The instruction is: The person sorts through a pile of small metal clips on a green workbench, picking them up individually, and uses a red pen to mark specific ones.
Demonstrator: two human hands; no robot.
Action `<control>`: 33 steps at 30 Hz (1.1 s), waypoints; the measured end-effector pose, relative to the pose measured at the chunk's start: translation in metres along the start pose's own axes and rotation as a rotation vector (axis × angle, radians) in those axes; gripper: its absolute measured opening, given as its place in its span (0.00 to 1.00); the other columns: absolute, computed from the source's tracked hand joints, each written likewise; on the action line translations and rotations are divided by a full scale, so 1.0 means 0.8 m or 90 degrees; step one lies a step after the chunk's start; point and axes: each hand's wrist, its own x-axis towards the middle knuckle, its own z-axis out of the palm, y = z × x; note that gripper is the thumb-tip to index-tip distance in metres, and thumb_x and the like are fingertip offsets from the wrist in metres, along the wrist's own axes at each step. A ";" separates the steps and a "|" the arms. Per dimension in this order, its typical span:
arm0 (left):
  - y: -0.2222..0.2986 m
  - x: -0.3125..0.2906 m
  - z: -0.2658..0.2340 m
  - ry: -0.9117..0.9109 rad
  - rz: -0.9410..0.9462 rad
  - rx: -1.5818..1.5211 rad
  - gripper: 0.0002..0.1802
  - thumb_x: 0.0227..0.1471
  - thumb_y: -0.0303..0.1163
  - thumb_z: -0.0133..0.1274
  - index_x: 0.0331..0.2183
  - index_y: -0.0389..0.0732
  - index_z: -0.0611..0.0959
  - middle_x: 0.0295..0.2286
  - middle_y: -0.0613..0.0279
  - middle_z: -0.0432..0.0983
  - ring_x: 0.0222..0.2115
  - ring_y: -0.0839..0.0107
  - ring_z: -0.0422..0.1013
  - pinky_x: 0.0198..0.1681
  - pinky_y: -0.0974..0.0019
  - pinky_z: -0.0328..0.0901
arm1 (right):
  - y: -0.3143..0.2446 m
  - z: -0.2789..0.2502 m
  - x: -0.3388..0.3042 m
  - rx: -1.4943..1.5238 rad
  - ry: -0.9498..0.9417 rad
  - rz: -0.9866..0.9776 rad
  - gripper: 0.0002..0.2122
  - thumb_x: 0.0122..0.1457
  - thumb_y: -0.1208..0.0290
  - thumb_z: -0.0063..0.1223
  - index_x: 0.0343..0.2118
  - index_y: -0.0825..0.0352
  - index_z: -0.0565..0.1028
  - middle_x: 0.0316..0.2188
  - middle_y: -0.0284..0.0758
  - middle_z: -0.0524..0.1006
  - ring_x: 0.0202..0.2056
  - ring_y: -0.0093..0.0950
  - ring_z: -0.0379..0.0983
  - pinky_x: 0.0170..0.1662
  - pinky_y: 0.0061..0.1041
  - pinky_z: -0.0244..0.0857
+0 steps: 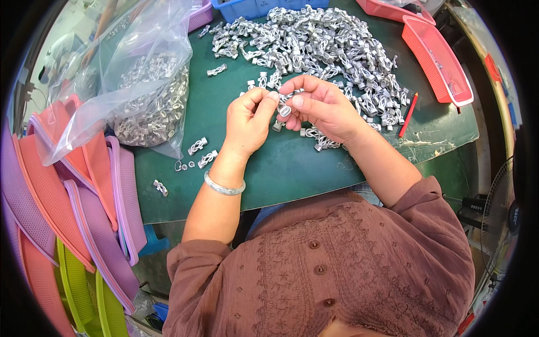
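Note:
A small silver-grey looped piece [285, 110] with a ring-shaped end is held up between my two hands over the near side of the pile. My left hand [247, 122], a pale bangle on its wrist, pinches one end with thumb and forefinger. Thumb and curled fingers of my right hand [325, 109] close on the other side of it. Just beyond lies a big heap of similar grey pieces [314, 42], spreading toward the right. Left of my left forearm are a few loose pieces [197, 146] and some tiny rings [184, 167].
A clear plastic bag [151, 106] full of grey pieces stands at the left on the green table [331, 174]. Purple, pink and green baskets [101, 224] are stacked at the left. A pink basket [435, 62] and red pencil [409, 115] lie right; a blue crate [269, 8] stands behind.

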 end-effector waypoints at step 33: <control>0.010 0.001 -0.002 -0.055 -0.088 -0.346 0.12 0.53 0.27 0.43 0.39 0.34 0.74 0.27 0.64 0.73 0.26 0.78 0.68 0.32 0.75 0.64 | 0.015 0.001 0.004 -0.318 0.082 -0.200 0.18 0.45 0.84 0.51 0.42 0.69 0.64 0.23 0.29 0.69 0.24 0.14 0.65 0.26 0.13 0.59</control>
